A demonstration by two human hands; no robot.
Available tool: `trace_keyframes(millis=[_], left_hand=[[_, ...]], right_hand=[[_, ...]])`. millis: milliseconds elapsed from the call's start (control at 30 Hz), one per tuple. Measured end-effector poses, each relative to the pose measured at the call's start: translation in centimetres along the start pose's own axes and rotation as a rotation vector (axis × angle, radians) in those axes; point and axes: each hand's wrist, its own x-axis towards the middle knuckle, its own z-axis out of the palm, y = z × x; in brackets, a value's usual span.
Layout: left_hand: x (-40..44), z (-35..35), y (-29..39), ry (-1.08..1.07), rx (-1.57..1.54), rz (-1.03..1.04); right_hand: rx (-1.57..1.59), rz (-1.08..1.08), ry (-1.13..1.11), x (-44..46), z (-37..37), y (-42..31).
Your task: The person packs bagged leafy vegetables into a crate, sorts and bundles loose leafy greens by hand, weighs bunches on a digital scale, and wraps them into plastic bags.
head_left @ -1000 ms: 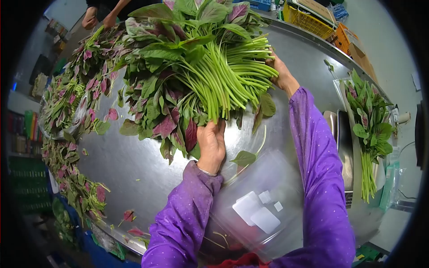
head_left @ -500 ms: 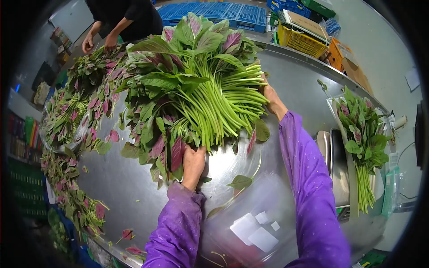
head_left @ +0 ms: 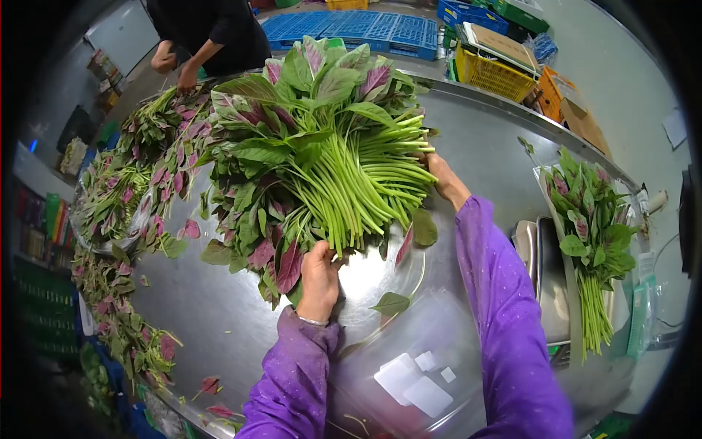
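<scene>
A large bunch of amaranth greens (head_left: pixel 358 183), with pale green stems and green-and-purple leaves, lies on the metal table before me. Its stem ends fan toward the right and toward me. My left hand (head_left: pixel 319 282) is closed at the bunch's near edge, thumb by the stem ends and other fingers partly hidden under leaves. At the right side my right hand (head_left: pixel 446 181) grips the stem ends, its fingertips hidden behind them. Below the bunch, a loose green leaf (head_left: pixel 391 304) lies near a clear plastic bag or sheet (head_left: pixel 439 344).
Loose amaranth stems and leaves (head_left: pixel 110 285) cover the table's left side. Another bunch (head_left: pixel 594 241) rests on a scale-like metal tray (head_left: pixel 553 282) at right. Across the table stands a person in black, hands (head_left: pixel 188 76) over greens. Blue pallets (head_left: pixel 351 31) and a yellow crate (head_left: pixel 493 77) lie beyond.
The view has shifted slightly, and the bunch sits a little lower in it. My left hand's fingers have shifted at the stem ends. The other person's hands have moved.
</scene>
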Motion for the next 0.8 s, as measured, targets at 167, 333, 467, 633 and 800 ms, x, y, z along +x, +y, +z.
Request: trace_keyframes(millis=[167,333,467,633,800], left_hand=[[1.4,-0.2,0.8,-0.090,0.481,-0.003],[2.4,0.1,0.1,-0.038,-0.152,0.013],[1.8,1.0,0.1,0.041,-0.194,0.012],[1.8,2.3,1.6,-0.002,-0.119,-0.068],[2.2,2.6,1.8,0.047,0.057,-0.054]], right_hand=[[0.021,-0.019,-0.074,0.6,-0.7,2.1],[-0.056,-0.025,0.063,-0.8,0.7,1.9],[0.085,0.065,0.082,-1.4,1.4,1.0],[-0.210,0.017,-0.001,0.2,-0.5,2.1],[-0.226,-0.058,0.022,-1.5,1.3,1.1]])
